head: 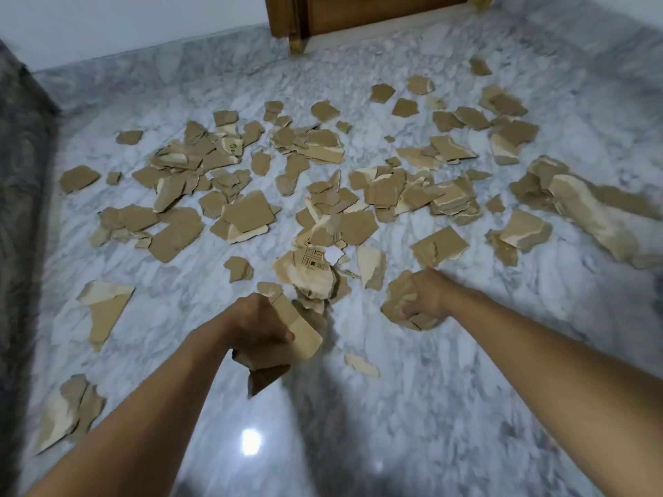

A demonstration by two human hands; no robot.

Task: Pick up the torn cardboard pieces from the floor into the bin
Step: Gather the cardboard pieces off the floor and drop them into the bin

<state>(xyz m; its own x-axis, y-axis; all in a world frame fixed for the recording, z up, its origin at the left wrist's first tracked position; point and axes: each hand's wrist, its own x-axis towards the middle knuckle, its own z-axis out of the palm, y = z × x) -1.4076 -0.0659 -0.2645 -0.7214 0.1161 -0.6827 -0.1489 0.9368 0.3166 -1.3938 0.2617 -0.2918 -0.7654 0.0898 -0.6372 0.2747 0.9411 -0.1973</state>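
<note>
Several torn brown cardboard pieces (pixel 247 215) lie scattered over the grey-white marble floor (pixel 430 407), thickest across the middle. My left hand (pixel 256 326) grips a bundle of cardboard pieces (pixel 303 338), one dark piece hanging below the fist. My right hand (pixel 428 294) is curled round another clump of cardboard pieces (pixel 396 299), low at the floor. A printed piece (pixel 308 270) lies just beyond both hands. No bin is in view.
A wooden door and frame (pixel 358 12) stand at the far wall. A dark fuzzy fabric mass (pixel 18 174) runs along the left edge. Loose cardboard also lies near left (pixel 68 410) and far right (pixel 592 217).
</note>
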